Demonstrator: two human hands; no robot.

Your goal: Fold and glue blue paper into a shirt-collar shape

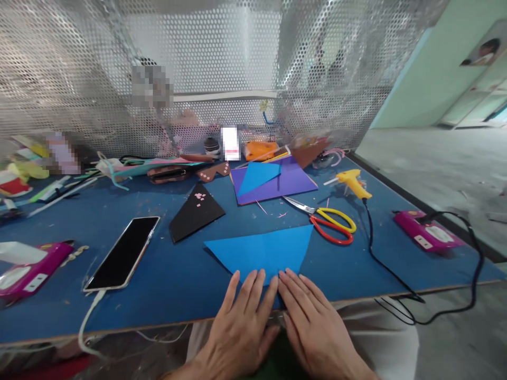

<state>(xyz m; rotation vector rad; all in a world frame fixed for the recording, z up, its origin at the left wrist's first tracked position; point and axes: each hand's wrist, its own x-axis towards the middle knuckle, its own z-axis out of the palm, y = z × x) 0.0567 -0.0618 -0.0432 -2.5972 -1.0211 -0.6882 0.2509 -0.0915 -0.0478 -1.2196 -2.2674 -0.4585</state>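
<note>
A blue paper triangle (261, 249) lies on the blue table (174, 279) near its front edge. My left hand (240, 322) and my right hand (312, 322) lie flat side by side on the triangle's near tip, fingers stretched out and pressing the paper down. Neither hand grips anything. The near corner of the paper is hidden under my fingers.
Red-and-yellow scissors (327, 221) and a yellow glue gun (352, 183) with a black cord lie to the right. A phone (124, 252) and a black paper triangle (195, 211) lie to the left. Purple and blue sheets (273, 182) sit behind. Perforated metal screen at back.
</note>
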